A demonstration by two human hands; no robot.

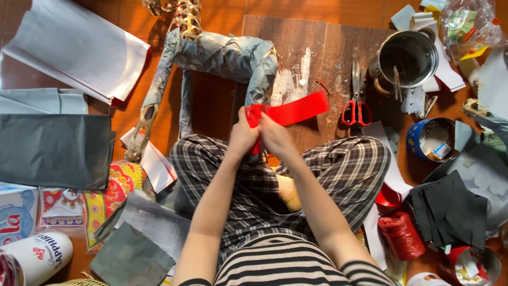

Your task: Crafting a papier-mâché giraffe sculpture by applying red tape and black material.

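Red paper strip (288, 112) pinched at its near end between left hand (242, 139) and right hand (275, 139); free end unsupported over wooden board (338, 47). Likely tearing if pulled unevenly; scissors (356, 103) close beside.

The hands (259, 135) cover the near end of the red strip (293, 111). The frame (211, 58) runs off the top edge, the white can (32, 259) off the bottom left.

red-handled scissors (356, 104), metal pot (411, 57), red twine spool (400, 235)

Red paper strip (288, 112), red-handled scissors (356, 108), black-and-white checked trousers (349, 169), striped shirt (280, 265), grey paper figure (222, 55)
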